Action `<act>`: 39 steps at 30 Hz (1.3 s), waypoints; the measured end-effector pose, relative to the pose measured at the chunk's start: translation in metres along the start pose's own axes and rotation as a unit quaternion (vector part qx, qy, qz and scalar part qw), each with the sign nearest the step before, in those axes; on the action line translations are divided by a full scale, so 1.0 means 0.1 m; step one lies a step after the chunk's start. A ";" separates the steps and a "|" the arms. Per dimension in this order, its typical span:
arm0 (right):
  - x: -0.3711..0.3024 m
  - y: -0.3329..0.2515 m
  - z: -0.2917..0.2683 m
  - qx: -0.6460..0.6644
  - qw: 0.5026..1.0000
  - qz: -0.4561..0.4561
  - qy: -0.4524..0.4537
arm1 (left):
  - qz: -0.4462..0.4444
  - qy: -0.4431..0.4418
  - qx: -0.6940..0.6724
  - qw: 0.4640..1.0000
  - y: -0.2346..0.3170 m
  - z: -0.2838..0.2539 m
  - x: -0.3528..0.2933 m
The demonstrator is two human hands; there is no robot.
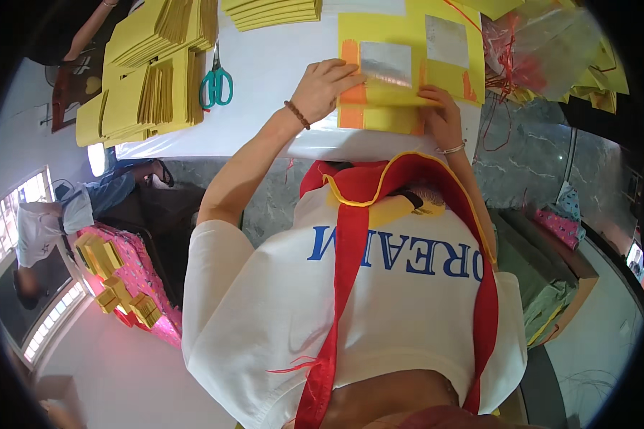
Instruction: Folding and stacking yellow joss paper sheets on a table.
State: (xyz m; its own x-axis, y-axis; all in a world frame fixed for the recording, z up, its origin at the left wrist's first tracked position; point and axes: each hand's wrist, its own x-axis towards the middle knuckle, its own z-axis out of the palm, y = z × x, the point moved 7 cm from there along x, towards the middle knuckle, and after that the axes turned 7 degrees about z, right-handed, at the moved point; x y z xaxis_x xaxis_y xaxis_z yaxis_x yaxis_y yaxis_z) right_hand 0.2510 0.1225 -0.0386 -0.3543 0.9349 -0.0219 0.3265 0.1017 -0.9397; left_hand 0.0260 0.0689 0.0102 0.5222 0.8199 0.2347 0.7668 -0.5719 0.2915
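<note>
Yellow joss paper (383,27) with orange strips and silver foil patches lies on the white-covered table before me. The near edge of a sheet is turned up in a fold. My left hand (325,89), a beaded bracelet at its wrist, rests on the paper's left side with its fingers stretched over an orange strip. At the right end of the fold, my right hand (444,118) grips the paper edge, fingers on top and the thumb mostly hidden. One silver foil patch (386,63) sits between my hands; another silver patch (447,41) is farther right.
Teal-handled scissors (216,86) lie left of my hands, beside tall stacks of folded yellow paper (154,93). Another yellow stack (272,13) is at the far edge. Clear plastic bags with red string (537,53) crowd the right. Another person (46,222) is at the far left.
</note>
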 end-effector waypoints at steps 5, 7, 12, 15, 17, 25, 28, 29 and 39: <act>-0.29 -0.63 0.00 -0.332 0.916 -0.218 0.052 | 0.063 0.031 0.017 0.997 0.32 -0.23 -0.15; -0.41 -0.70 0.03 -0.299 0.925 -0.234 0.002 | 0.058 0.012 -0.019 0.998 0.43 -0.20 -0.25; -0.42 -0.54 0.14 -0.225 0.950 -0.188 -0.110 | -0.039 0.038 -0.192 0.980 0.33 -0.08 -0.34; -0.27 -0.27 0.13 -0.154 0.979 -0.095 -0.095 | -0.168 0.016 -0.214 0.962 0.17 -0.05 -0.22; -0.20 0.05 0.14 -0.102 0.976 0.170 -0.092 | -0.244 -0.035 -0.232 0.941 0.04 0.02 -0.19; -0.01 -0.18 0.13 -0.047 0.995 0.091 -0.022 | -0.343 0.090 -0.402 0.844 -0.25 0.34 -0.26; 0.02 -0.21 0.14 -0.112 0.989 0.090 -0.018 | -0.363 0.085 -0.451 0.811 -0.29 0.39 -0.26; 0.03 -0.21 0.13 -0.129 0.986 0.108 -0.006 | -0.363 0.085 -0.452 0.810 -0.30 0.37 -0.23; 0.07 -0.12 0.17 -0.120 0.986 0.116 0.030 | -0.400 0.105 -0.465 0.783 -0.41 0.50 -0.30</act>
State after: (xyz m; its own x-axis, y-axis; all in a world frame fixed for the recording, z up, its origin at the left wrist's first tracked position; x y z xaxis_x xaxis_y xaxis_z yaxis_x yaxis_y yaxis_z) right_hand 0.2296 0.1222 -0.0338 -0.1965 0.9600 -0.1995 0.5923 -0.0460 -0.8044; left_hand -0.0021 0.0692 -0.0553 -0.1336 0.9594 -0.2485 0.1619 0.2685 0.9496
